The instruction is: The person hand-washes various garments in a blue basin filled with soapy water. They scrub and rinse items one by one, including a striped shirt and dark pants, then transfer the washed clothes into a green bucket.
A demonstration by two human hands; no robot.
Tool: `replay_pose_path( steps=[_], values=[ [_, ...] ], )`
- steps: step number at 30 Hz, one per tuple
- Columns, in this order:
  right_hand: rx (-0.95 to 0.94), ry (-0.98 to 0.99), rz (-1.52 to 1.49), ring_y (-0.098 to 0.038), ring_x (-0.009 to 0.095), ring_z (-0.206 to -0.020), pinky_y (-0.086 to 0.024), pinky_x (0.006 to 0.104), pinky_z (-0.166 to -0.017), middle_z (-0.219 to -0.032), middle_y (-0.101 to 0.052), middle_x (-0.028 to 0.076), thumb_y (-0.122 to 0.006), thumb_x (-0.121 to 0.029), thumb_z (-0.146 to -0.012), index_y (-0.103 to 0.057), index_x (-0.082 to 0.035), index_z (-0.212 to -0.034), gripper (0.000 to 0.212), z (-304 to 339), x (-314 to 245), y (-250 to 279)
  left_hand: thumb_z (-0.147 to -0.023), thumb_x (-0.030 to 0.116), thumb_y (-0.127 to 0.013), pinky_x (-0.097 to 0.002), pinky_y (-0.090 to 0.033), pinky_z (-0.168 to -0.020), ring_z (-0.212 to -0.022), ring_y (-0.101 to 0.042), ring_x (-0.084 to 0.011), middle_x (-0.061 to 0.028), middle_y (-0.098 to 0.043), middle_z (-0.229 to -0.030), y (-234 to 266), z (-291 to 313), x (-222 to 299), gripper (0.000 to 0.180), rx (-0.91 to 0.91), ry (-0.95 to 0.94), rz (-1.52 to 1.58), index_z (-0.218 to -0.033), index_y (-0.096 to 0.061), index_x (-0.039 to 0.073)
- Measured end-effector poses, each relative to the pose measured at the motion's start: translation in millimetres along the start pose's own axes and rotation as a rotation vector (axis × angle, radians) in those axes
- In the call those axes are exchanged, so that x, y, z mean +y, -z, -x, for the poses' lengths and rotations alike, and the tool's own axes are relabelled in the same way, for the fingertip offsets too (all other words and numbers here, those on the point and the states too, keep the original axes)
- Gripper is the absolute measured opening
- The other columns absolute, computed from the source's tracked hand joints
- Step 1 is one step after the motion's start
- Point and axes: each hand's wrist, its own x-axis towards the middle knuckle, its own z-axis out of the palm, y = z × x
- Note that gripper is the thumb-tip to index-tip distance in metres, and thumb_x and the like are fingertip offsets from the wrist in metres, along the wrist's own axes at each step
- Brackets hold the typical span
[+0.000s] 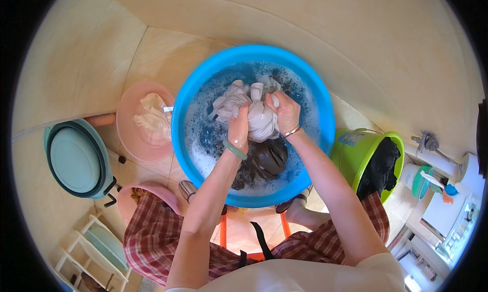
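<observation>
A pale, wet garment is bunched up over the soapy water in a large blue basin. My left hand, with a green bangle at its wrist, grips the left side of the bundle. On the other side my right hand, wearing a thin bracelet, has its fingers closed on the same cloth. More of the pale fabric trails toward the far side of the basin. Just below the bundle, a dark brown cloth lies partly in the suds, apart from my hands. What kind of garment the pale one is cannot be told.
A pink basin with pale cloth stands left of the blue one. A green bucket holding black cloth leans close on the right. At far left hangs a teal basin; a white rack stands below it. Tiled walls surround the space.
</observation>
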Motion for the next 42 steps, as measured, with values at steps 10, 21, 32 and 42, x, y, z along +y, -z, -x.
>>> replay_pose_path(
  steps=[10,21,32,42],
  values=[
    [-0.249,-0.024,0.154,-0.056,0.04,-0.098,-0.05,0.046,-0.08,-0.112,-0.052,0.022,-0.067,-0.028,-0.084,-0.051,-0.01,-0.123,0.046,48,86,-41,-0.093,0.026,-0.062,-0.0349,-0.036,-0.104,-0.127,-0.044,-0.0204,-0.0081,-0.041,-0.145,27,-55,-25,0.065,-0.189,-0.09,-0.335,-0.148,-0.03,0.015],
    [-0.065,-0.018,-0.251,-0.057,0.034,-0.091,-0.048,0.0414,-0.081,-0.1,-0.058,0.016,-0.07,-0.016,-0.079,-0.062,-0.006,-0.103,0.027,18,-24,-4,-0.086,0.065,-0.052,-0.039,-0.046,-0.096,-0.117,-0.052,-0.0248,-0.0147,-0.051,-0.131,21,-75,-2,0.08,-0.496,0.341,0.114,-0.138,-0.042,0.004],
    [0.017,0.541,-0.151,-0.054,0.022,-0.08,-0.047,0.0328,-0.067,-0.092,-0.057,0.003,-0.082,-0.03,-0.059,-0.066,-0.016,-0.083,0.032,33,-163,52,-0.098,0.034,-0.046,-0.0353,-0.047,-0.096,-0.105,-0.059,-0.023,-0.0138,-0.058,-0.121,6,7,27,0.044,-0.917,0.268,0.701,-0.129,-0.049,0.002],
    [-0.041,-0.315,-0.144,-0.064,0.031,-0.067,-0.053,0.0359,-0.064,-0.076,-0.064,0.018,-0.066,-0.037,-0.082,-0.068,-0.007,-0.084,0.03,9,-31,40,-0.096,0.031,-0.051,-0.036,-0.052,-0.079,-0.088,-0.065,-0.0225,-0.0087,-0.067,-0.095,-19,42,21,0.031,-0.173,-0.285,-0.206,-0.11,-0.062,0.005]
  ],
)
